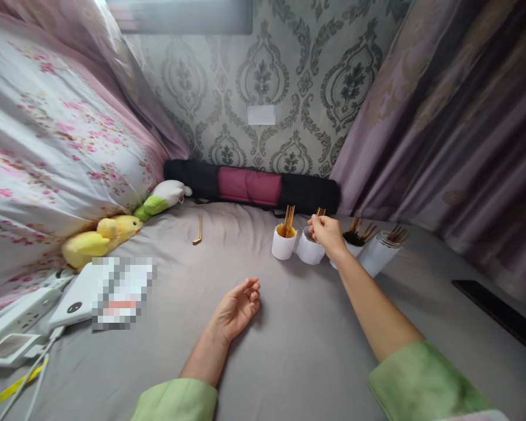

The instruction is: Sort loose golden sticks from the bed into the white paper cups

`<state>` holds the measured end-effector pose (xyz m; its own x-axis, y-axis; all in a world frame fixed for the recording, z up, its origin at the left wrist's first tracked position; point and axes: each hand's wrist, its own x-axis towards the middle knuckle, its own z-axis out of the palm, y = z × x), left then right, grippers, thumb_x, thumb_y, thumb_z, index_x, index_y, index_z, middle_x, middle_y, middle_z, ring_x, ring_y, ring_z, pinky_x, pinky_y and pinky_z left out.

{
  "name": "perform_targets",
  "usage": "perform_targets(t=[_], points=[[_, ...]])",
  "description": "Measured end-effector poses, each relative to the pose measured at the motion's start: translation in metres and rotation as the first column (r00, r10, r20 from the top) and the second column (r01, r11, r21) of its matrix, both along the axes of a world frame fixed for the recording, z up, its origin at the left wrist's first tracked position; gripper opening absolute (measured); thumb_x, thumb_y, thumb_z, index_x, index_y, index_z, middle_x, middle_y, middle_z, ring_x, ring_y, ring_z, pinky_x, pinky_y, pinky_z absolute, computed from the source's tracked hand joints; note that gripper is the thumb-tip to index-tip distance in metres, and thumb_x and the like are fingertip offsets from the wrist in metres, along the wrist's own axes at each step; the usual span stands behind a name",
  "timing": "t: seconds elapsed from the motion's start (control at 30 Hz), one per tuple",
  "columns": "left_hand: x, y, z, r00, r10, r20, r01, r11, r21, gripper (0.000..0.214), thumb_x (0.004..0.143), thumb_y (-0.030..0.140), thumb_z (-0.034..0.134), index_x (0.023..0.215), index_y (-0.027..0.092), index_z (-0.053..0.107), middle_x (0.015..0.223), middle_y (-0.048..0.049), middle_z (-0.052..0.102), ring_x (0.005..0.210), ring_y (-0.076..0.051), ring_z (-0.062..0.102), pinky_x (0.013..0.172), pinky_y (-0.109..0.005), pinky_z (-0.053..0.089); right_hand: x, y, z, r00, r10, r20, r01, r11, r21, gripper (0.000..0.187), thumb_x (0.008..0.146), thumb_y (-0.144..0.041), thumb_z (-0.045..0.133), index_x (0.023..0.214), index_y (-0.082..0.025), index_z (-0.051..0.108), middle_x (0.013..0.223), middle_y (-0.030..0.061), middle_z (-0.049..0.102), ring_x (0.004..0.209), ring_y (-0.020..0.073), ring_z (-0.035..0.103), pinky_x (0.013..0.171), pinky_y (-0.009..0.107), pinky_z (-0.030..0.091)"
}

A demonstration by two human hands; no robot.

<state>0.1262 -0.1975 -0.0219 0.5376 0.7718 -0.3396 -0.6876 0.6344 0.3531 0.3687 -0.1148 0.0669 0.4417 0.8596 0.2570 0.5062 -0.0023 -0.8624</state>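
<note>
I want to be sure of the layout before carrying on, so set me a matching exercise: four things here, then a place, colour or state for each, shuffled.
1. Right grip
2. Left grip
3. Leftmost white cup
4. Thin bent piece

A. Yellow inside, with thin sticks standing in it
B. Gold-coloured, lying on the grey sheet left of the cups
C. At the second white cup from the left
D. Loosely curled, holding nothing

Pairs: 1-C, 2-D, 3-A, 4-B
</note>
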Motion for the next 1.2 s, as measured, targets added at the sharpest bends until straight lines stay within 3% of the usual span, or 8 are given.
perform_targets(t=[0.4,0.73,1.2], points=[[0.0,-0.001,0.001,1.0,0.012,-0.009,-0.012,1.0,-0.004,0.01,0.076,0.015,0.053,0.084,0.01,0.058,0.072,-0.0044,0.059,0.054,-0.006,0.052,0.049,-0.018,0.044,-0.009,-0.032,-0.01,0.972,-0.009,-0.236,0.023,0.998,0.057,0.038,0.074,-0.051,0.043,0.071,-0.016,0.056,0.053,0.0009,0.055,0.037,0.0071,0.043,0.035,0.019,0.032],[0.0,-0.001,-0.001,1.0,0.005,0.007,-0.005,1.0,-0.003,0.011,0.076,0.016,0.054,0.084,0.01,0.058,0.071,-0.0039,0.058,0.055,-0.006,0.052,0.047,-0.017,0.042,-0.019,-0.051,-0.015,0.939,-0.003,-0.343,0.014,0.999,0.032,0.033,0.073,-0.05,0.043,0.068,-0.019,0.051,0.052,-0.0014,0.048,0.037,0.0071,0.039,0.033,0.02,0.027],[0.0,0.0,0.001,1.0,0.012,0.008,-0.012,1.0,0.002,0.01,0.077,0.015,0.052,0.083,0.009,0.057,0.072,-0.0051,0.059,0.055,-0.006,0.052,0.048,-0.018,0.043,-0.044,-0.058,-0.058,0.938,0.059,-0.343,-0.065,0.998,-0.004,0.034,0.074,-0.048,0.043,0.068,-0.017,0.054,0.051,-0.002,0.05,0.037,0.0069,0.04,0.035,0.019,0.03]])
